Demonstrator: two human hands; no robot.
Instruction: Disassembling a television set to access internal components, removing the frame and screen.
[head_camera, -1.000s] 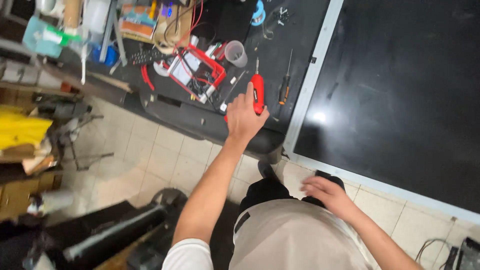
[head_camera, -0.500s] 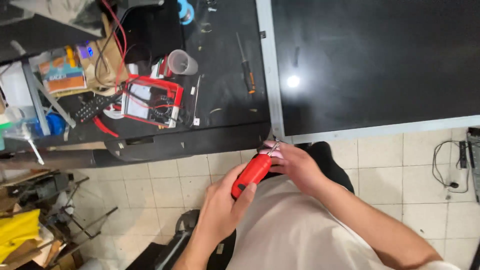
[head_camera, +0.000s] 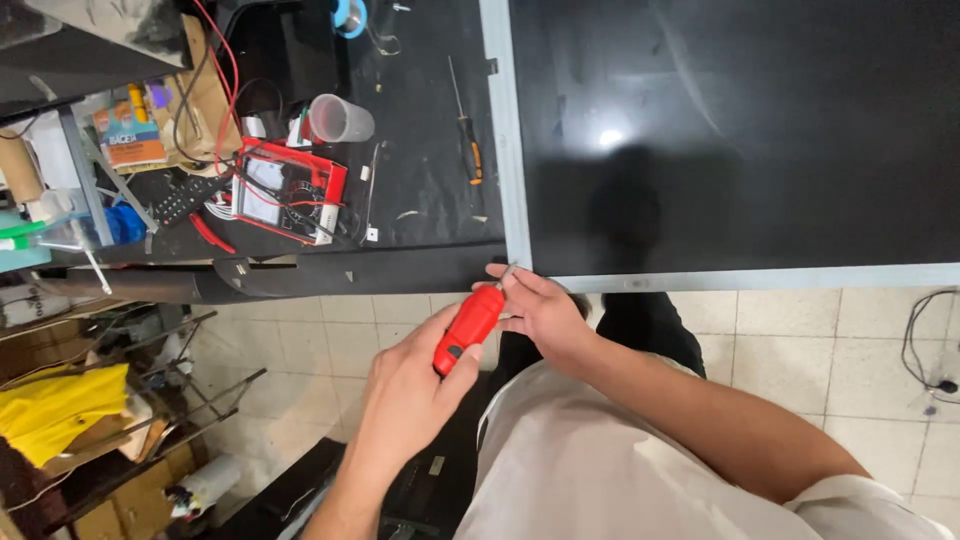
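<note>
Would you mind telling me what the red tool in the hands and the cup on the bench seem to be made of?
Red tool: probably smooth, slightly glossy moulded plastic, with a thin bright tip that looks metallic. Cup: likely translucent plastic, since it looks cloudy and the dark bench shows faintly through it.

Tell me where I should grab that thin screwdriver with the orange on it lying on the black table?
Probably by the orange-and-black handle end of the thin screwdriver, coming down from above. It lies flat and alone on the black table, handle end nearer the person, and the handle is thicker than the thin metal shaft, so fingers can pinch its sides.
</note>
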